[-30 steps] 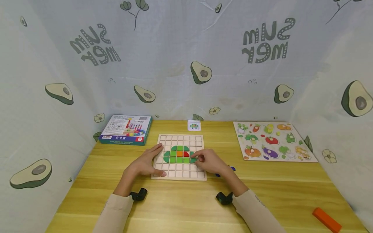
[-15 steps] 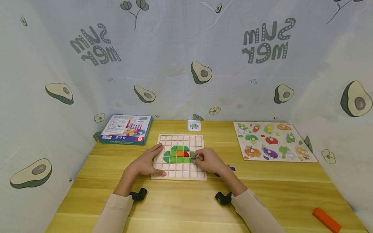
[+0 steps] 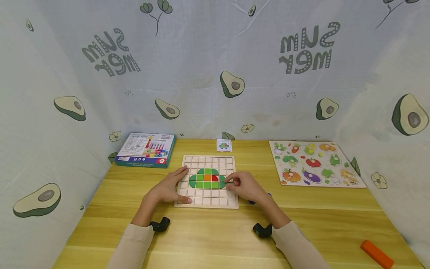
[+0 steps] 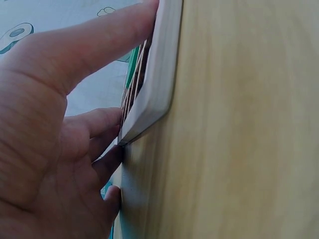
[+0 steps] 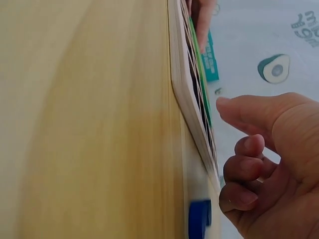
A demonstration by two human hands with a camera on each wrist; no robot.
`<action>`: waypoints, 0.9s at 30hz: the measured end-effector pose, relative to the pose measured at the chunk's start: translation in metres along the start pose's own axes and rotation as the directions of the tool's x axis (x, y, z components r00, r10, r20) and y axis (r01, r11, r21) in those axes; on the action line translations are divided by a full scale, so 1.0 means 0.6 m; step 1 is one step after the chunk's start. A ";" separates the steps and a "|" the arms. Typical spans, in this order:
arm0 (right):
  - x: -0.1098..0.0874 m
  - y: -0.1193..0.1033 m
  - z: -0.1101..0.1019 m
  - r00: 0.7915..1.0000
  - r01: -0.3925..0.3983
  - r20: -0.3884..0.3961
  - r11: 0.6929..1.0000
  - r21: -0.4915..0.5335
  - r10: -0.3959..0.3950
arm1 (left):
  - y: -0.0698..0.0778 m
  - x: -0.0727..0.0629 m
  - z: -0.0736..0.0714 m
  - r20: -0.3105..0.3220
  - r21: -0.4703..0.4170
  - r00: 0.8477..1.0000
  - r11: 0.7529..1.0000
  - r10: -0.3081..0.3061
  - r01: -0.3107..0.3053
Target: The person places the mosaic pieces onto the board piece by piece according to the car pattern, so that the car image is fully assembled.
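Observation:
A pale wooden grid board (image 3: 207, 201) lies on the table in the head view. Coloured tiles form a low dome in its cells: light green squares (image 3: 207, 184), darker green rounded corner tiles, an orange square (image 3: 208, 178) and a red quarter-round tile (image 3: 214, 178). My left hand (image 3: 168, 188) rests spread on the board's left side, thumb near the front edge. My right hand (image 3: 244, 185) hovers at the board's right side, thumb and forefinger beside the rightmost dark green tile (image 3: 222, 184). In the right wrist view its thumb (image 5: 254, 110) reaches out over loosely curled fingers, with nothing seen held.
Blue pieces (image 3: 251, 202) lie by the right forearm. Behind the board stands a small pattern card (image 3: 224, 145). A boxed set (image 3: 145, 150) sits back left, a vegetable puzzle board (image 3: 315, 163) back right. An orange block (image 3: 376, 254) lies front right.
My right hand has drawn slightly right, off the rightmost green tiles, which now show more fully. The left hand has stayed in place.

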State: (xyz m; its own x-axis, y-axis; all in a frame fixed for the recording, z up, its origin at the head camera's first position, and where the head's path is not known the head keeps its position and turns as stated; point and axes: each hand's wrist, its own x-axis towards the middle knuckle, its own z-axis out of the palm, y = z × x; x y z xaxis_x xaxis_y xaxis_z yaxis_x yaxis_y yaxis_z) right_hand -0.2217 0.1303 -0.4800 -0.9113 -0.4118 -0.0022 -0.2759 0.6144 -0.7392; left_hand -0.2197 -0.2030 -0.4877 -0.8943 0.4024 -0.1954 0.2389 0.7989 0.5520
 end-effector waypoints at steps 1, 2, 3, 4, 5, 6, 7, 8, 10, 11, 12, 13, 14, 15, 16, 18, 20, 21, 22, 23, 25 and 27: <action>-0.004 0.002 -0.004 1.000 -0.003 -0.008 1.000 -0.001 0.003 | 0.000 0.000 0.000 0.000 0.000 1.000 1.000 0.001 -0.001; -0.008 0.004 -0.009 1.000 -0.010 -0.016 1.000 -0.003 0.010 | 0.000 0.000 0.001 0.000 0.001 1.000 1.000 0.002 -0.002; -0.012 0.006 -0.014 1.000 -0.020 -0.023 1.000 -0.002 0.020 | -0.001 0.001 0.001 -0.001 0.002 1.000 1.000 0.004 -0.004; -0.016 0.009 -0.020 0.999 -0.030 -0.028 1.000 -0.002 0.030 | -0.001 0.001 0.001 -0.002 0.003 1.000 1.000 0.005 -0.005; -0.021 0.012 -0.025 0.999 -0.036 -0.033 0.999 -0.002 0.036 | -0.001 0.001 0.001 -0.003 0.003 1.000 1.000 0.008 -0.008; -0.024 0.016 -0.030 0.998 -0.040 -0.038 0.999 -0.004 0.040 | -0.001 0.000 0.000 -0.004 0.005 1.000 1.000 0.012 -0.012; -0.028 0.020 -0.034 0.998 -0.044 -0.043 0.999 -0.010 0.044 | -0.001 0.000 0.001 -0.007 0.007 1.000 1.000 0.016 -0.015; -0.032 0.024 -0.038 0.998 -0.047 -0.045 0.999 -0.014 0.047 | -0.001 0.000 0.001 -0.008 0.011 1.000 1.000 0.020 -0.020; -0.041 0.032 -0.046 0.998 -0.048 -0.050 0.998 -0.030 0.047 | -0.002 -0.001 0.001 -0.011 0.018 0.999 0.999 0.030 -0.030; -0.045 0.036 -0.050 0.997 -0.050 -0.054 0.998 -0.038 0.048 | -0.002 -0.002 0.001 -0.012 0.021 0.999 0.999 0.033 -0.033; -0.050 0.039 -0.053 0.997 -0.054 -0.057 0.997 -0.048 0.051 | -0.001 -0.003 0.001 -0.014 0.024 0.999 0.999 0.036 -0.035; -0.054 0.042 -0.057 0.997 -0.061 -0.060 0.997 -0.057 0.058 | -0.001 -0.003 0.002 -0.016 0.028 0.999 0.999 0.035 -0.035; -0.059 0.045 -0.060 0.996 -0.066 -0.062 0.996 -0.066 0.062 | -0.001 -0.004 0.001 -0.017 0.033 0.999 0.999 0.036 -0.036; -0.064 0.047 -0.064 0.996 -0.072 -0.066 0.994 -0.077 0.067 | 0.000 -0.004 0.001 -0.018 0.037 0.999 0.999 0.036 -0.036; -0.067 0.049 -0.066 0.995 -0.075 -0.070 0.993 -0.090 0.068 | 0.001 -0.005 0.000 -0.020 0.042 0.999 0.998 0.037 -0.037; -0.074 0.053 -0.071 0.995 -0.074 -0.074 0.991 -0.114 0.066 | 0.002 -0.006 0.000 -0.027 0.044 0.999 0.998 0.045 -0.044; -0.079 0.056 -0.074 0.996 -0.065 -0.077 0.990 -0.129 0.055 | 0.002 -0.006 -0.001 -0.034 0.047 0.998 0.997 0.056 -0.054; -0.081 0.057 -0.075 0.996 -0.061 -0.076 0.989 -0.133 0.051 | 0.002 -0.006 -0.001 -0.038 0.045 0.997 0.997 0.060 -0.058; -0.083 0.058 -0.076 0.996 -0.055 -0.073 0.989 -0.137 0.046 | 0.002 -0.006 -0.001 -0.041 0.044 0.997 0.997 0.063 -0.061; -0.084 0.059 -0.077 0.997 -0.053 -0.067 0.988 -0.143 0.044 | 0.002 -0.006 0.000 -0.045 0.042 0.997 0.997 0.067 -0.065; -0.086 0.061 -0.078 0.997 -0.055 -0.056 0.987 -0.151 0.047 | 0.002 -0.005 0.000 -0.050 0.042 0.996 0.997 0.069 -0.067; -0.086 0.063 -0.079 0.997 -0.063 -0.044 0.985 -0.162 0.056 | 0.002 -0.004 0.001 -0.051 0.040 0.996 0.997 0.067 -0.065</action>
State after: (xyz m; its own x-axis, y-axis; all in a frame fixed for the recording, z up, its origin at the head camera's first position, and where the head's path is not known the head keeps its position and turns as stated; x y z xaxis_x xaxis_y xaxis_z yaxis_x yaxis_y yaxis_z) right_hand -0.1995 0.2067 -0.4756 -0.9378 -0.3468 -0.0142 -0.2644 0.7401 -0.6183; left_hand -0.2172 -0.2027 -0.4871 -0.8947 0.4313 -0.1161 0.3114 0.7886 0.5302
